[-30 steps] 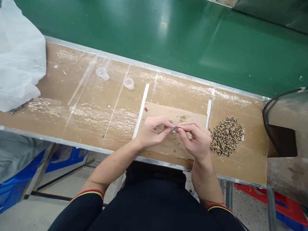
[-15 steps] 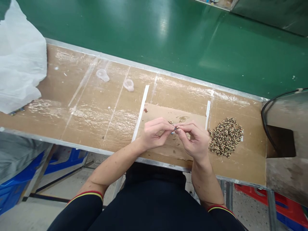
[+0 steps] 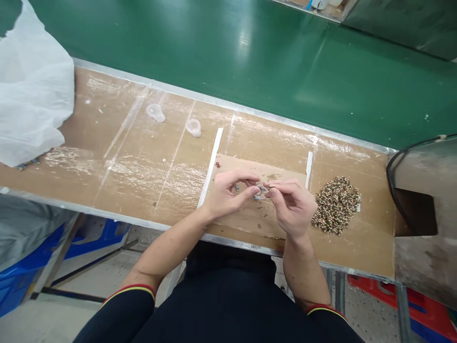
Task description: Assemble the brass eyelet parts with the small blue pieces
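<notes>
Small metallic part (image 3: 270, 187) is clamped in right hand (image 3: 295, 206) grip, above cardboard sheet (image 3: 246, 221). Left hand (image 3: 226, 194) grip is held apart nearby. Parts pile (image 3: 336, 206) is spread on table (image 3: 374, 238).

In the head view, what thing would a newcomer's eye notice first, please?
Probably the broad green surface running across the top, bright against the brown worktop below it. Next, perhaps, the heap of small speckled pieces on the worktop, just to the right of the right hand. The large white sheet at the far left also stands out.
</notes>
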A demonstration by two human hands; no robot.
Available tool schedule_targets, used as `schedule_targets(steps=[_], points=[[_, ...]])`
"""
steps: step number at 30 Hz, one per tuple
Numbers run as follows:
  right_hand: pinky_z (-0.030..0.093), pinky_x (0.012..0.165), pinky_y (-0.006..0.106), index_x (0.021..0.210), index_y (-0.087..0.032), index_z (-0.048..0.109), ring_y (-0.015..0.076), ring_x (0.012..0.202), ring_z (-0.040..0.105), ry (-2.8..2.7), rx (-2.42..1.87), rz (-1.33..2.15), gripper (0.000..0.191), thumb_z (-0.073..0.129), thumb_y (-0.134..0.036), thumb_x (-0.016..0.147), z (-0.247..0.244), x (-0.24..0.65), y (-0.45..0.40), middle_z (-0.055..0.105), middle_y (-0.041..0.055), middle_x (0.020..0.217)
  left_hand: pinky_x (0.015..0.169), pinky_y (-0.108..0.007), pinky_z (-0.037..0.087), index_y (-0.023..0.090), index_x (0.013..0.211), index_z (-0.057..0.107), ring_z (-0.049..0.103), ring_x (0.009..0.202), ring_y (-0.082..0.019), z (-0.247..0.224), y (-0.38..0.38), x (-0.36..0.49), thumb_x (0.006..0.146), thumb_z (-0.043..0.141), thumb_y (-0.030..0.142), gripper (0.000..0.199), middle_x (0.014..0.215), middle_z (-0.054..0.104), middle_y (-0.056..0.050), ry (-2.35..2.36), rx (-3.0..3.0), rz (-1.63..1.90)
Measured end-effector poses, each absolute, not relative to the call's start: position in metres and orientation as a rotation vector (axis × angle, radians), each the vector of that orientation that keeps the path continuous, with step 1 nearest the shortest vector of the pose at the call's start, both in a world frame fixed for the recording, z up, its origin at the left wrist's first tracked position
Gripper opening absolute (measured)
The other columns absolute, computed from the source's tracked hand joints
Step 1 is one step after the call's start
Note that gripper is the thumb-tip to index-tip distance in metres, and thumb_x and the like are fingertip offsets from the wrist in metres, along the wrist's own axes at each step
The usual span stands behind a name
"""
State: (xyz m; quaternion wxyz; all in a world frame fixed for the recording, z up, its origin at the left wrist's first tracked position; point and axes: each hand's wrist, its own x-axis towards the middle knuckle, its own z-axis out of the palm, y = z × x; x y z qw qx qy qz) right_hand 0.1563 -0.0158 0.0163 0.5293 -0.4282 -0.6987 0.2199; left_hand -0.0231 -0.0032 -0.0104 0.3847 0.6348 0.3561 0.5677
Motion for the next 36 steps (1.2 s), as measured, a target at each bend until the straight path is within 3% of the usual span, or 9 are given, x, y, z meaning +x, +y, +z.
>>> schedule_targets(steps=[5, 11, 15, 30, 36], points=[[0.063, 0.066, 0.036, 0.09, -0.024, 0.075, 0.0196, 0.078, 0.075, -1.59, -1.037, 0.479, 0.007, 0.07, -0.019, 0.093, 0.016, 0.163, -0.014, 0.077, 0.0024, 0.08, 0.079, -0.028, 0.062, 0.019, 0.101, 0.075, 0.075, 0.086, -0.016, -0.009, -0.002, -0.03, 0.097, 0.069, 0.038, 0.02, 0.095, 0.08, -0.007, 0.971, 1.479, 1.5], [0.058, 0.062, 0.033, 0.085, -0.024, 0.073, 0.0175, 0.071, 0.072, -1.466, -1.02, 0.398, 0.01, 0.07, -0.02, 0.093, 0.015, 0.175, -0.01, 0.073, 0.0006, 0.074, 0.067, -0.026, 0.059, 0.019, 0.094, 0.075, 0.072, 0.074, -0.014, -0.01, 0.0, -0.032, 0.097, 0.067, 0.041, 0.024, 0.085, 0.078, -0.005, 0.99, 1.407, 1.592], [0.056, 0.058, 0.033, 0.084, -0.025, 0.073, 0.0173, 0.068, 0.07, -1.5, -1.05, 0.403, 0.009, 0.071, -0.024, 0.093, 0.014, 0.18, -0.01, 0.072, 0.0006, 0.076, 0.068, -0.026, 0.06, 0.02, 0.093, 0.075, 0.072, 0.075, -0.014, -0.01, -0.001, -0.031, 0.096, 0.068, 0.04, 0.021, 0.083, 0.078, -0.005, 0.991, 1.414, 1.566], [0.057, 0.058, 0.026, 0.089, -0.022, 0.074, 0.013, 0.066, 0.068, -1.911, -0.964, 0.515, 0.008, 0.07, -0.016, 0.093, 0.021, 0.17, -0.012, 0.075, 0.0011, 0.08, 0.07, -0.027, 0.054, 0.019, 0.097, 0.072, 0.065, 0.073, -0.013, -0.007, 0.002, -0.032, 0.096, 0.067, 0.03, 0.012, 0.081, 0.073, -0.003, 0.83, 1.703, 1.471], [0.054, 0.055, 0.027, 0.088, -0.023, 0.075, 0.014, 0.064, 0.065, -1.848, -1.009, 0.474, 0.01, 0.07, -0.016, 0.092, 0.02, 0.174, -0.01, 0.072, 0.0006, 0.074, 0.073, -0.03, 0.054, 0.02, 0.092, 0.071, 0.066, 0.077, -0.015, -0.004, 0.013, -0.054, 0.096, 0.061, 0.023, 0.011, 0.085, 0.073, -0.004, 1.03, 1.762, 1.5]])
